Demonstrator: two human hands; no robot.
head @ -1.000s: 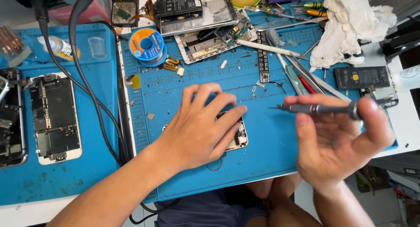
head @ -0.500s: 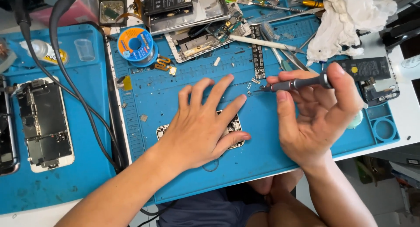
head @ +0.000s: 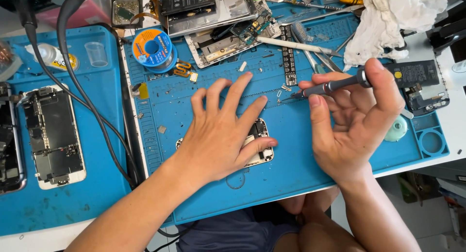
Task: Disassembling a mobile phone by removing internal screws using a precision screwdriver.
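Two hands mid-mat, left hand [head: 221, 135] flat on phone [head: 259, 145], right hand [head: 352, 121] pinching screwdriver [head: 332, 87], mat [head: 291, 174] edge near.

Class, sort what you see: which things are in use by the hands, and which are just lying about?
In use:
left hand
right hand
screwdriver
opened phone

Lying about:
solder spool
white cloth
black battery
second opened phone

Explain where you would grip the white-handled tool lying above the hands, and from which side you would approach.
Probably the white handle's middle, from above. The white-handled tool lies flat and nearly level on the blue mat, pointed tip toward the white cloth. The handle's near side looks clear; parts crowd its far side.
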